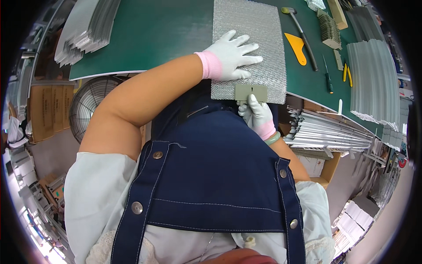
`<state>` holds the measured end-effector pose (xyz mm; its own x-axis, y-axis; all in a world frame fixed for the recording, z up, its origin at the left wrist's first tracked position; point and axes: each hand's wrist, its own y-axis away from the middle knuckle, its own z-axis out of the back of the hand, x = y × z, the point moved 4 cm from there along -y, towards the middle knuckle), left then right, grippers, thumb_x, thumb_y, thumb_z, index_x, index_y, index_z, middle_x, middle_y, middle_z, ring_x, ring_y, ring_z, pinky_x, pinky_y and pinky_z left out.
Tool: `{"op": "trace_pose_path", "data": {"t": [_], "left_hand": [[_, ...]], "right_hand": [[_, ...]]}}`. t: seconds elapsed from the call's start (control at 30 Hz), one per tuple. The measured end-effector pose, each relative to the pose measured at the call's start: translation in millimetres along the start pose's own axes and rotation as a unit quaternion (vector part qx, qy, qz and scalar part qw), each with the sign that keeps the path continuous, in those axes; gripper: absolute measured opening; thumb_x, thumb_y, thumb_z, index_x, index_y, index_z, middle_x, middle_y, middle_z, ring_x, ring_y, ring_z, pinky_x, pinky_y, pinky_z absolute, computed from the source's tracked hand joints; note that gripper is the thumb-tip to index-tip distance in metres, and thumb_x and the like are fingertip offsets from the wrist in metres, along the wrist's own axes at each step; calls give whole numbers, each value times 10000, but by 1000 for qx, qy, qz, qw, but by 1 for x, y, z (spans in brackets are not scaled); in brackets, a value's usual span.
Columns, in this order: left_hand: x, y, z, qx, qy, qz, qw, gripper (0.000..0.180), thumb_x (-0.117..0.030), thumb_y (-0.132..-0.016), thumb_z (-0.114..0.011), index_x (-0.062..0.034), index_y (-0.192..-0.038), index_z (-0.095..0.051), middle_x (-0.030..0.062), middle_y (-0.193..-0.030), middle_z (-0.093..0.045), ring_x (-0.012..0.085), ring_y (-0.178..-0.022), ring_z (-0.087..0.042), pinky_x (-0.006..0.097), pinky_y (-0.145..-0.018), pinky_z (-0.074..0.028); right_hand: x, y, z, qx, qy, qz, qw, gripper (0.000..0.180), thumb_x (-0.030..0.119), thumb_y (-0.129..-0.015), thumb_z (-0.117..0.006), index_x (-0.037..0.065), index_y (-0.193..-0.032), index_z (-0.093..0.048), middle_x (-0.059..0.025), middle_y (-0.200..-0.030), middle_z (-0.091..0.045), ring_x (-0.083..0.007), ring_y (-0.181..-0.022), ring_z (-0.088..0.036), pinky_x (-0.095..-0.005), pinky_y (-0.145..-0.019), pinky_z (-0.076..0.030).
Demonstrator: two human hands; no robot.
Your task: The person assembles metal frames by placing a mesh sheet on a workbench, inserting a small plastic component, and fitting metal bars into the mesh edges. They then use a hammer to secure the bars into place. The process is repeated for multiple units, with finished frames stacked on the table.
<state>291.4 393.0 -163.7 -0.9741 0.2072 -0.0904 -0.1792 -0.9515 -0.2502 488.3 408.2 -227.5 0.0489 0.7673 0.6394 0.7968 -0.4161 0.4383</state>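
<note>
Left hand (233, 57) spread flat on mesh (271, 46), fingers splayed, gripping nothing. Right hand (259, 115) nearer plate (244, 93): thumb and fingers pinch it at mesh's six-o'clock edge. Plate sits twelve o'clock of fingers, long axis nine-to-three, across mesh's twelve-to-six length.

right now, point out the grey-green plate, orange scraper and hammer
Grey-green plate (245, 92), head view: flat face, beside its slot.
Orange scraper (297, 48), head view: middle of its body.
Hammer (305, 40), head view: upper dark handle.
</note>
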Motion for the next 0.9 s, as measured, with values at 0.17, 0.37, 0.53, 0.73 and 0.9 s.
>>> {"op": "trace_pose_path", "data": {"t": [0.17, 0.37, 0.53, 0.73, 0.9], "left_hand": [[3, -7, 1, 34, 31, 33, 998, 631, -560, -878, -606, -240, -1416, -536, 134, -1514, -441, 390, -1433, -341, 616, -1168, -200], [-8, -19, 13, 101, 49, 98, 989, 748, -683, -800, -635, -233, -1393, -562, 126, -1517, -434, 390, -1451, -307, 649, -1175, -142], [-7, -19, 11, 106, 57, 113, 986, 759, -680, -792, -643, -221, -1391, -560, 119, -1534, -412, 385, -1466, -285, 655, -1177, -124], [-15, -24, 11, 123, 44, 147, 980, 779, -657, -750, -680, -195, -1368, -571, 113, -1539, -406, 384, -1479, -258, 666, -1176, -95], [-13, -27, 9, 110, 64, 166, 978, 804, -635, -707, -714, -185, -1359, -576, 123, -1522, -425, 388, -1470, -273, 676, -1170, -82]], "right_hand": [[2, 0, -2, 12, 2, 18, 1000, 276, 237, -992, -639, 31, -1167, -580, -54, -965, -613, -138, -750, -564, -313, -698, -489], [1, -1, 3, 25, 3, 20, 999, 296, 231, -979, -658, 32, -1176, -561, -53, -957, -601, -143, -744, -560, -319, -700, -499], [3, -2, 2, 34, 4, 22, 999, 281, 220, -973, -666, 33, -1154, -561, -59, -947, -596, -139, -731, -552, -319, -697, -503], [-1, -2, 6, 17, -12, 13, 1000, 254, 196, -975, -660, 37, -1144, -559, -61, -950, -596, -138, -737, -554, -322, -697, -502], [-2, -3, 7, 20, -26, 19, 999, 247, 184, -975, -659, 39, -1148, -559, -60, -953, -603, -140, -739, -565, -327, -699, -505]]}}
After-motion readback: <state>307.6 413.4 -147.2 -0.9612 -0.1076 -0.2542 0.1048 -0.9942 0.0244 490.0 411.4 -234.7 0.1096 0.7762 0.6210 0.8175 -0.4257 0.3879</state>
